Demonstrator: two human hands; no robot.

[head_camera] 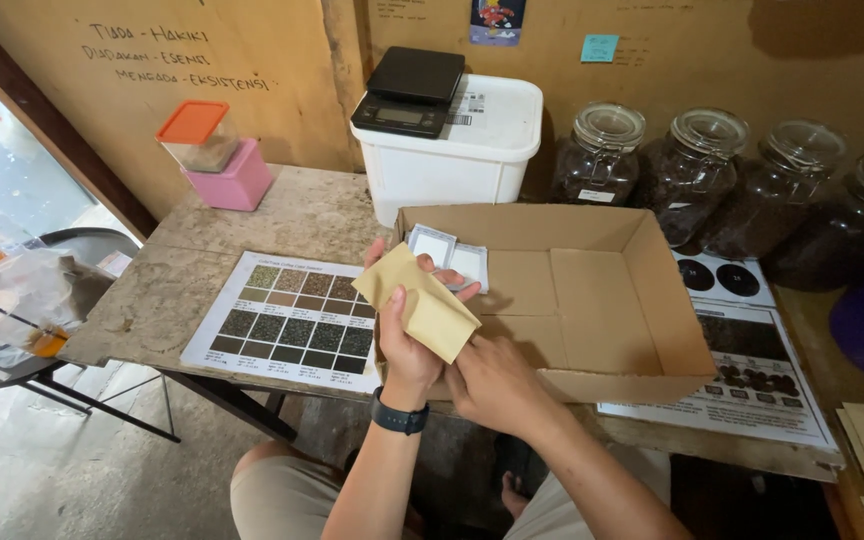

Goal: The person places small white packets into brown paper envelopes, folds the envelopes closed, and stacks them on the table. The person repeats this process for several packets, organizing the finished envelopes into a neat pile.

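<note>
My left hand [407, 345] pinches a flat tan paper pouch [420, 302] over the near-left corner of the open brown cardboard box [642, 300] — two small white-backed packets [449, 258] lie inside. My right hand [492, 385] curls beneath; its grip I cannot tell. Behind stand four lidded glass jars [692, 170] of dark beans.

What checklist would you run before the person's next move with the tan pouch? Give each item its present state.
1. Tan pouch gripped in the left hand: ok.
2. Right hand at the pouch's lower edge: ok.
3. Pouch mouth open: cannot tell.
4. Cardboard box open, floor bare: ok.
5. Small white packets behind the pouch, inside the box: ok.
6. Scale on the white tub switched on: cannot tell.
</note>
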